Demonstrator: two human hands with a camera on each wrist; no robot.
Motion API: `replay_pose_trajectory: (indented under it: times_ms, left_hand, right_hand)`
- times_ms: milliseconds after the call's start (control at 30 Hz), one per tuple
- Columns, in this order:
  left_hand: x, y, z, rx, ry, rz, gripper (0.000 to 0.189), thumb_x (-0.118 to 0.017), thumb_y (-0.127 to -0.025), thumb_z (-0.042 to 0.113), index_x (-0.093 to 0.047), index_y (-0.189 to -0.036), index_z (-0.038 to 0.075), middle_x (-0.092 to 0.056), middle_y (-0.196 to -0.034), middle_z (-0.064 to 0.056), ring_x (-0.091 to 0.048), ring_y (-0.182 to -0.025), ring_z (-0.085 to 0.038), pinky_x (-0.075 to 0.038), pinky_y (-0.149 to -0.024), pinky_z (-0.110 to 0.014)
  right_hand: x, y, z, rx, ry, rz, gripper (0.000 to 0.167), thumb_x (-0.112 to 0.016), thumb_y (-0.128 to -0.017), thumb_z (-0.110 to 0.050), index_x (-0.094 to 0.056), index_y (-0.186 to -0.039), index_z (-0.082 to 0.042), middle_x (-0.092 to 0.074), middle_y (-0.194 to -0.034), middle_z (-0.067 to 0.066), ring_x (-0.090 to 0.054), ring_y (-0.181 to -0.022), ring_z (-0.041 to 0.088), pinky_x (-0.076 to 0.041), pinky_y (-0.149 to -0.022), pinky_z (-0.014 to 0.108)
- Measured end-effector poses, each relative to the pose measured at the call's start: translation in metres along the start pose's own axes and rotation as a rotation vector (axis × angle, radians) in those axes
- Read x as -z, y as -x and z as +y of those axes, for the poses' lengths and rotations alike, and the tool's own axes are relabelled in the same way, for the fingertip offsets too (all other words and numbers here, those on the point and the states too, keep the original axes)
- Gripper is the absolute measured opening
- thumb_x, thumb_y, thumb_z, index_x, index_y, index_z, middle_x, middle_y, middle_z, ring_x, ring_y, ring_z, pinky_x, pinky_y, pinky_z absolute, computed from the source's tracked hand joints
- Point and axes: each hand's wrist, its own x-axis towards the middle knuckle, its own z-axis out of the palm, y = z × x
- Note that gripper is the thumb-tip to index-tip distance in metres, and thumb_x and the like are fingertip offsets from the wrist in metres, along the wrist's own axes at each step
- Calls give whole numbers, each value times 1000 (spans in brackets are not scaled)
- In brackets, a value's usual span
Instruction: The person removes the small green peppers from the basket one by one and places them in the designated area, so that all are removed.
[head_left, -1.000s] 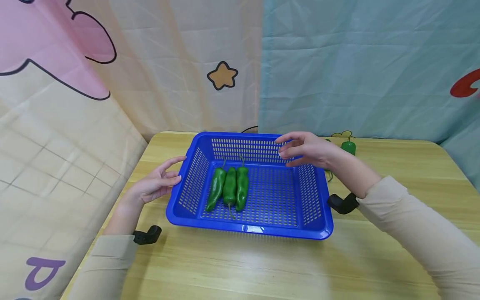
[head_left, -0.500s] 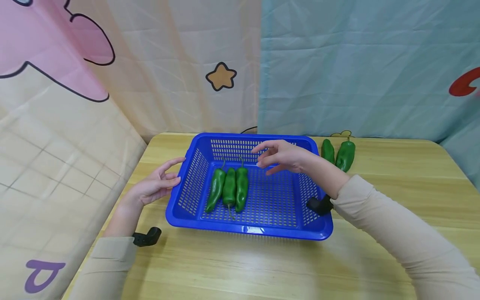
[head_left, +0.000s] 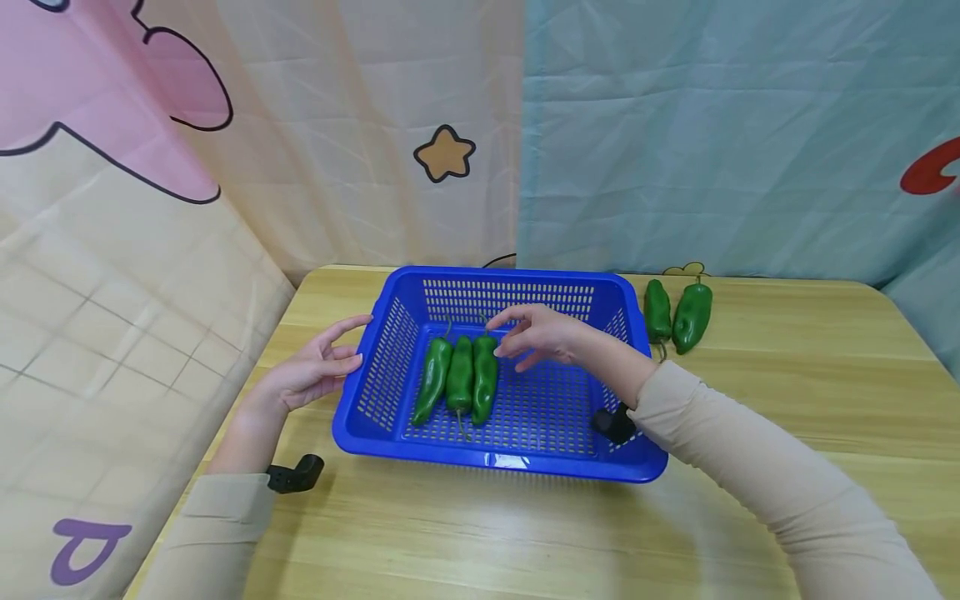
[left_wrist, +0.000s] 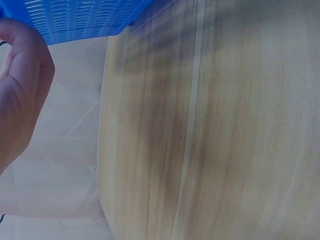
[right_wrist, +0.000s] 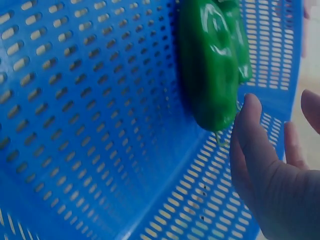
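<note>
A blue plastic basket [head_left: 480, 460] with slotted walls stands on the table. Three long green peppers lie side by side in its left half: the left pepper [head_left: 432, 379], the middle pepper [head_left: 459, 377] and the right pepper [head_left: 485, 379]. My left hand [head_left: 315, 367] touches the basket's left rim with index fingertip and thumb tip, the fingers spread. Over the basket's inside, my right hand [head_left: 543, 335] has its fingers loosely bent, holding nothing. Its fingertips are close by the stem end of the right pepper. In the right wrist view, a green pepper [right_wrist: 210, 65] lies just beyond the fingers.
Two more green peppers, a smaller pepper [head_left: 657, 310] and a bigger pepper [head_left: 692, 318], lie on the wooden table [head_left: 810, 367] behind the basket's right side. A printed curtain [head_left: 720, 150] hangs along the table's back edge, and another covers the left side.
My right hand has moved left and forward-down from the basket's right rim to the right pepper, uncovering the two peppers on the table. The left hand and basket have stayed put.
</note>
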Motion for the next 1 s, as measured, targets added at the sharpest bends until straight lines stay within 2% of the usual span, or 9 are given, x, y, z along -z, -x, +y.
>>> replay_pose_trajectory:
  times_ms: [100, 300, 467, 567, 1000]
  left_hand:
    - [0, 0, 0, 0, -9, 1, 54, -41, -96, -6, -22, -140, 19, -63, -105, -12, -65, -91, -23, -55, -79, -35]
    - [0, 0, 0, 1, -20, 13, 54, -43, -96, -5, -22, -140, 19, -63, -104, -12, -65, -91, -23, -55, -79, -35]
    - [-1, 1, 0, 1, -25, 18, 55, -43, -96, -5, -22, -141, 19, -63, -104, -12, -65, -91, -23, -55, -79, -35]
    - [-1, 1, 0, 0, -24, 17, 55, -43, -96, -5, -22, -141, 19, -63, -104, -11, -65, -91, -23, -55, -79, -35]
    - [-1, 0, 0, -8, -1, 7, 55, -41, -96, -7, -21, -141, 18, -63, -104, -12, -65, -91, -23, -55, -79, -35]
  right_hand:
    - [-5, -3, 3, -34, 7, 29, 49, -60, -85, 5, -45, -131, 1, -54, -106, 16, -49, -113, 42, -50, -86, 50]
    - [-15, -10, 11, -81, -6, 73, 48, -63, -84, 3, -48, -129, -3, -57, -111, 18, -53, -109, 40, -52, -83, 47]
    - [-22, -16, 18, -128, -52, 121, 49, -66, -83, 0, -50, -129, -6, -43, -132, 19, -49, -113, 41, -52, -83, 46]
    - [-27, -20, 22, -148, -69, 162, 50, -68, -81, 1, -52, -127, -8, -36, -137, 18, -48, -114, 42, -52, -83, 46]
    - [-38, -26, 26, -151, -79, 245, 49, -68, -79, 7, -55, -124, -9, -38, -134, 20, -48, -113, 42, -56, -73, 43]
